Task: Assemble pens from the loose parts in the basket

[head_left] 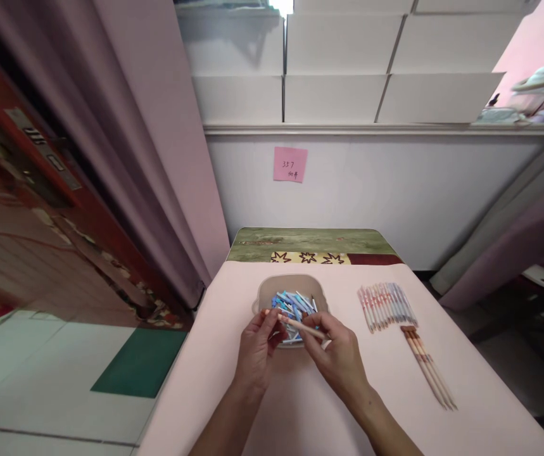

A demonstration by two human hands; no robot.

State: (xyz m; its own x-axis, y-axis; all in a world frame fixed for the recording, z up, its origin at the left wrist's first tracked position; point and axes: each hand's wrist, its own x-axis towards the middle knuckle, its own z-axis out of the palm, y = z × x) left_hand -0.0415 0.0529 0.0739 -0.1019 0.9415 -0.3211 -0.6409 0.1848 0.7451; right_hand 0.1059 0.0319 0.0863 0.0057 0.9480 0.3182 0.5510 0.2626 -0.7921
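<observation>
Between my two hands is a pale, light wood-coloured pen [303,327], held slantwise above the near part of a beige bin [266,292]. My left hand [257,348] pinches its upper left end. The lower right end is in the fingers of my right hand [338,351]. Several blue and white pens [293,303] lie jumbled in the bin, partly hidden behind my fingers. On the table to the right lies a row of clear-wrapped pens [385,307]. Nearer to me, several pale pens with brown ends [428,367] lie side by side.
A pink cloth [290,418] covers most of the table, with a green patterned strip [309,239] at its far edge. A pink note [290,164] is stuck on the wall. A purple curtain and a red door stand at the left.
</observation>
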